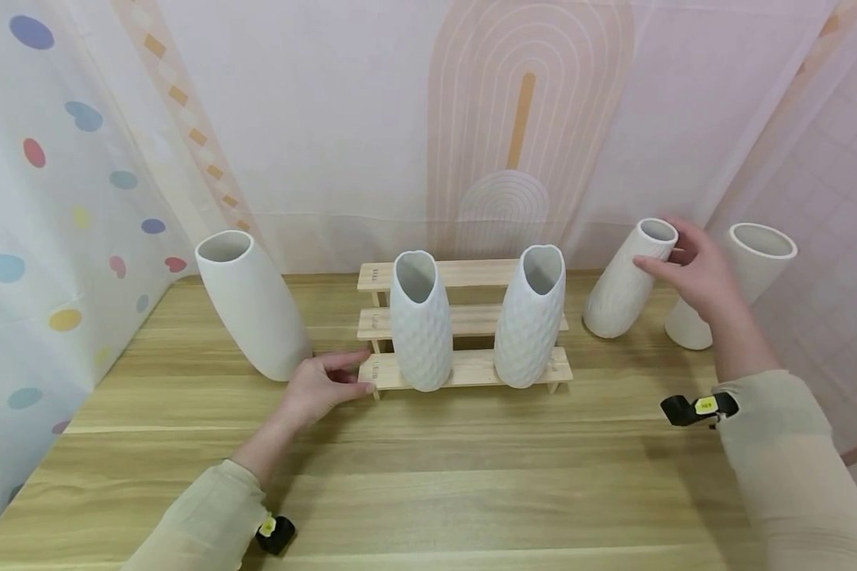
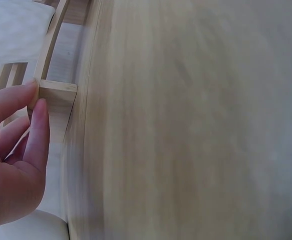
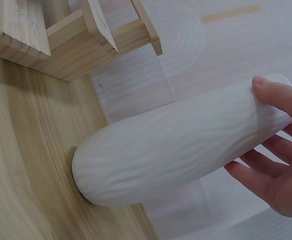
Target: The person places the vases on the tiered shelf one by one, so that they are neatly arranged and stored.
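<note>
My left hand (image 1: 326,387) pinches the left end of the lowest step of a wooden three-step stand (image 1: 474,368) between thumb and fingers, as the left wrist view shows close up. On that step two white dimpled vases (image 1: 423,337) (image 1: 532,333) stand side by side, with heart-shaped openings. To the right of the stand, my right hand (image 1: 698,266) grips a white vase with a wavy relief (image 3: 176,145) near its rim, thumb on one side and fingers on the other. The base of this vase is at the tabletop in the right wrist view.
A smooth white vase (image 1: 253,309) stands left of the stand, close to my left hand. Behind my right hand is another white vase (image 1: 750,266), partly covered by it. The wood-grain table (image 1: 471,476) backs onto a patterned curtain (image 1: 328,119).
</note>
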A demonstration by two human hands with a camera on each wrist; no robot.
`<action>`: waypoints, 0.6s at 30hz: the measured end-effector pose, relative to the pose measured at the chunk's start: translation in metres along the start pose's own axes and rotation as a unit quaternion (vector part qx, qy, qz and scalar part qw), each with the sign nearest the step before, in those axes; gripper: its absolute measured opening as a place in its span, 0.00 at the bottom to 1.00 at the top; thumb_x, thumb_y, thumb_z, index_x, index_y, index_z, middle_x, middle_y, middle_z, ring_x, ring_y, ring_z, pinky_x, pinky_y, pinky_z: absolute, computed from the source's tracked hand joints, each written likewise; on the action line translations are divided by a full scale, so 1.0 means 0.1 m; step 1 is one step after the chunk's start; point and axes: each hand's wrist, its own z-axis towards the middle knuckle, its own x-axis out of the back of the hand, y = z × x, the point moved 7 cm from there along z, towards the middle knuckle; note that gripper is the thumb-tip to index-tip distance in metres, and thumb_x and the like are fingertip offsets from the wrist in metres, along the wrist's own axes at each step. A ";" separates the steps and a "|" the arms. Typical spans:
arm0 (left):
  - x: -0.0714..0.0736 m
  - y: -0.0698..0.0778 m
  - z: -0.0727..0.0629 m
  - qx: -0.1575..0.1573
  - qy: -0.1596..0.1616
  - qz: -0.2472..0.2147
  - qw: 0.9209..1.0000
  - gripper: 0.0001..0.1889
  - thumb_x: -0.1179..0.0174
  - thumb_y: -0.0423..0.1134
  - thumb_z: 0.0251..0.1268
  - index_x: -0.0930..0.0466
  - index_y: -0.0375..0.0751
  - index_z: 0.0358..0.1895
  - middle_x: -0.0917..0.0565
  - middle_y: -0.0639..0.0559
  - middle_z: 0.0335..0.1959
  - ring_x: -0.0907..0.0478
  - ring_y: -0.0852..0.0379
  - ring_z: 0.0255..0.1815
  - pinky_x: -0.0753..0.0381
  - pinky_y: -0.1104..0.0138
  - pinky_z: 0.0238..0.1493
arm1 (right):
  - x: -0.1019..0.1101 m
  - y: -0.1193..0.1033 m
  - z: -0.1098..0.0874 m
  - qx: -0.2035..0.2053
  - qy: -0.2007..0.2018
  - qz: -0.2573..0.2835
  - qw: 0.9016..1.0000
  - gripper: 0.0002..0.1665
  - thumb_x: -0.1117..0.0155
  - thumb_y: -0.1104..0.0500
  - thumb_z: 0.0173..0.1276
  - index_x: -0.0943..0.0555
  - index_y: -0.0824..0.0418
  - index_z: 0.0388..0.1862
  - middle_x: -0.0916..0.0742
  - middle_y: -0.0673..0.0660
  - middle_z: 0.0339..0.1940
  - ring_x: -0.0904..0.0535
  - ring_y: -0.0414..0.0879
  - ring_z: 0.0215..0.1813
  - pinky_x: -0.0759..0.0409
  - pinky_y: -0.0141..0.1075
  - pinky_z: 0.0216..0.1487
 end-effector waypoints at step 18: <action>0.00 0.00 0.00 -0.003 0.002 0.015 1.000 0.29 0.23 0.37 0.51 0.19 0.39 0.60 0.19 0.40 0.58 0.21 0.55 0.40 0.21 0.69 0.36 | 0.10 -0.49 -0.14 0.088 0.045 0.019 0.995 0.28 0.26 0.68 0.57 0.19 0.52 0.56 0.17 0.32 0.38 0.21 0.30 0.39 0.26 0.20 0.40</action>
